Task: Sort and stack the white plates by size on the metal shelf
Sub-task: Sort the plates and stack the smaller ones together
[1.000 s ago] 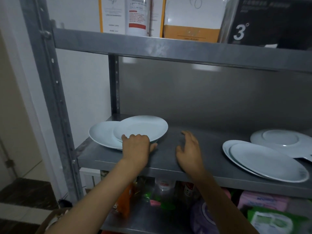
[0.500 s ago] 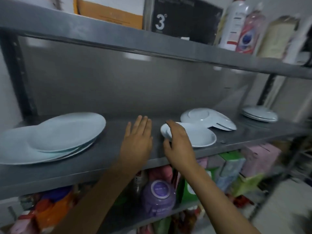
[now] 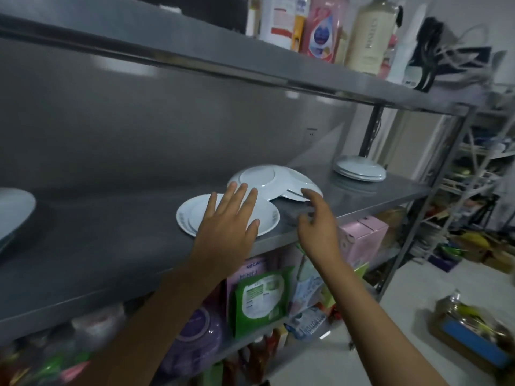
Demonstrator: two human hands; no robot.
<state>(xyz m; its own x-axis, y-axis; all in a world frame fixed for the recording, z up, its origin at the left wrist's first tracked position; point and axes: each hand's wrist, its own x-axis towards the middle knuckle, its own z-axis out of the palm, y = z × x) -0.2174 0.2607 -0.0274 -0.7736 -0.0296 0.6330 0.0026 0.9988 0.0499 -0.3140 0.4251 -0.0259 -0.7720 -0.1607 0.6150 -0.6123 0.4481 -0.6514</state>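
On the metal shelf (image 3: pixel 111 246) a small stack of white plates (image 3: pixel 187 218) lies near the front edge. My left hand (image 3: pixel 228 221) hovers over it, flat with fingers spread, holding nothing. Behind it an upside-down white plate (image 3: pixel 267 181) leans on other plates. My right hand (image 3: pixel 316 218) is open, fingers curled, just in front of that leaning pile, apart from it. A further neat stack of white plates (image 3: pixel 361 169) sits at the shelf's far right. The edge of a large white plate (image 3: pixel 14 210) shows at the far left.
The upper shelf (image 3: pixel 250 65) carries bottles (image 3: pixel 323 26) and cables close above. Below the plate shelf are packets, a pink box (image 3: pixel 362 238) and a purple tub (image 3: pixel 195 338). A box of goods (image 3: pixel 471 330) stands on the floor at the right.
The view has swung right along the shelf. My left hand has let go of the plates at the left, and both hands have moved over to the middle plates.
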